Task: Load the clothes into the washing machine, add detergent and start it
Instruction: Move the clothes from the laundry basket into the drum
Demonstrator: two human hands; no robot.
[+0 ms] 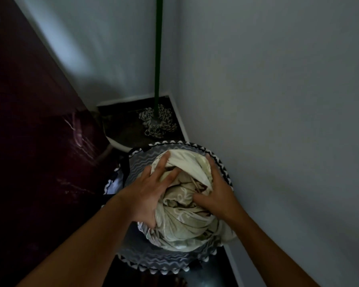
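A round laundry basket (166, 262) with a grey wavy pattern and a black-and-white zigzag rim stands on the floor below me. It is stuffed with pale cream patterned clothes (184, 224). My left hand (147, 193) lies on the left side of the bundle, fingers spread and pressing into the cloth. My right hand (214, 193) clasps the bundle's right side, thumb dug into the folds. No washing machine or detergent is in view.
A mop with a green handle (159, 59) and a striped rope head (158, 123) leans in the corner behind the basket. A white wall (278, 100) runs close along the right. A dark maroon surface (29, 121) fills the left.
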